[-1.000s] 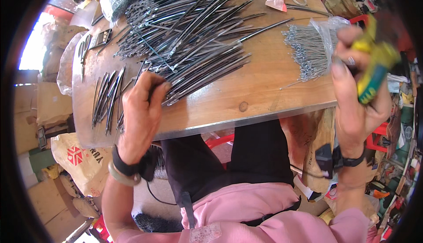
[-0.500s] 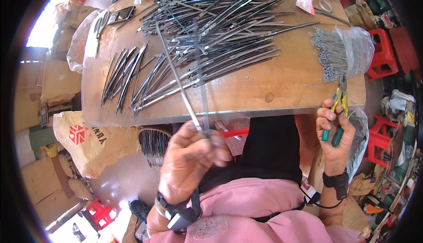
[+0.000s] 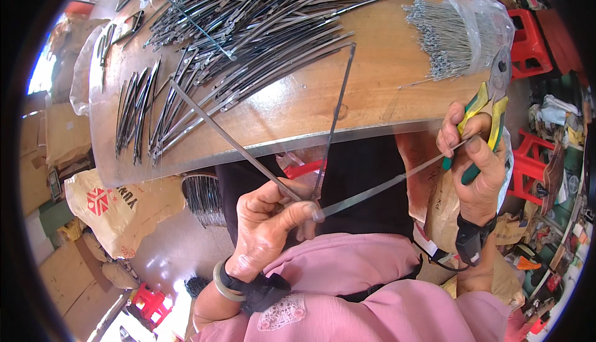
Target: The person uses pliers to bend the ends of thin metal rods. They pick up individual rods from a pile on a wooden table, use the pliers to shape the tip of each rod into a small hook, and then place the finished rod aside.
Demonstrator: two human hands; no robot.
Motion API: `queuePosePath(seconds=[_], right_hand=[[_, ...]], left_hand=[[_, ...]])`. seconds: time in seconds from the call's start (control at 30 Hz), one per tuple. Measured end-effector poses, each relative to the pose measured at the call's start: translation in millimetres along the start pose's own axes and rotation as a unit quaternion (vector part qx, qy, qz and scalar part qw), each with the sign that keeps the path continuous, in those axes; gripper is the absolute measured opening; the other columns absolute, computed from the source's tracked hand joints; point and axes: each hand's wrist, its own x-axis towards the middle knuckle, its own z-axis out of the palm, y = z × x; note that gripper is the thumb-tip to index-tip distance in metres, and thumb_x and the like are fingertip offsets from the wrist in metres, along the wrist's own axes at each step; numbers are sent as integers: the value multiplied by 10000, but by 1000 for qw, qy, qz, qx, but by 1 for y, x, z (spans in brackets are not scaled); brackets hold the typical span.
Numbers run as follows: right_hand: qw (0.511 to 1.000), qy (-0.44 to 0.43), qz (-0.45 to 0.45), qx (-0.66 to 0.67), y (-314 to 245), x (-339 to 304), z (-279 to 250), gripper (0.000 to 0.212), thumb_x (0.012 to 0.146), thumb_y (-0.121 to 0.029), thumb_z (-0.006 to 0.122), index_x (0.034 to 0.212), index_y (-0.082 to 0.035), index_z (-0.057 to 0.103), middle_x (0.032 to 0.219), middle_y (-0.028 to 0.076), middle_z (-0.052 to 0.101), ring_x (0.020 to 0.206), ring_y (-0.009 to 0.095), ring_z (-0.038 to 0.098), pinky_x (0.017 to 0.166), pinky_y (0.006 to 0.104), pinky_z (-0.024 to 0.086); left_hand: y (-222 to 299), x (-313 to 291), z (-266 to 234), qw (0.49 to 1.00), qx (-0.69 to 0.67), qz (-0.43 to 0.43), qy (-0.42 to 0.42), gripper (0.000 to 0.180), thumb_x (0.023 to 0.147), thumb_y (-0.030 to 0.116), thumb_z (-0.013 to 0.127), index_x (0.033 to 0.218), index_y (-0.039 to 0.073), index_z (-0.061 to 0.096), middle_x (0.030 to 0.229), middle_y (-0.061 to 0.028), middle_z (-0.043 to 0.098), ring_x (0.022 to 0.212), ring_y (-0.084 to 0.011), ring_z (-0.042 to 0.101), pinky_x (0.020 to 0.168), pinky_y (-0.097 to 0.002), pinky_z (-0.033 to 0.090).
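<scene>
My left hand point(image 3: 267, 221) is closed in front of my lap, pinching thin flat strips between thumb and fingers. One grey strip point(image 3: 233, 140) slants up to the left, and a darker strip point(image 3: 338, 106) rises over the table edge. A third, lighter strip point(image 3: 391, 184) runs from this pinch across to my right hand point(image 3: 478, 168). That hand grips pliers point(image 3: 498, 78) with yellow-and-green handles, jaws pointing up. Its thumb and fingers also hold the lighter strip's far end. How the strips meet under my left fingers is hidden.
A large heap of dark strips point(image 3: 248, 25) covers the wooden table point(image 3: 372, 103). A smaller row of strips point(image 3: 138, 112) lies at left. Bagged thin metal wires point(image 3: 441, 38) are at the right. Below stand a brown paper bag point(image 3: 149, 205) and red stools point(image 3: 531, 44).
My right hand has taken hold of one strip's end, with the pliers still in it. The strips in my left hand have spread apart. The table has shifted up and left in view.
</scene>
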Motion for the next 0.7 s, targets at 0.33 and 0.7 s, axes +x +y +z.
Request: queuePosePath(seconds=[0.33,0.7], right_hand=[[997,23,66,22,36,-3,27,161,841,-66,702,970,19,657,1056,144,604,802,186,562,730,316,459],[941,-39,151,301,47,-10,13,151,824,-112,752,912,-62,641,1115,58,512,882,162,503,673,274,428]], left_hand=[[-6,12,-1,1000,3,-4,31,152,860,29,686,964,-42,602,750,-185,665,510,-196,589,469,-277,470],[-4,6,-14,999,-19,6,25,115,882,20,686,970,-39,642,779,-130,697,541,-120,598,481,-219,439]])
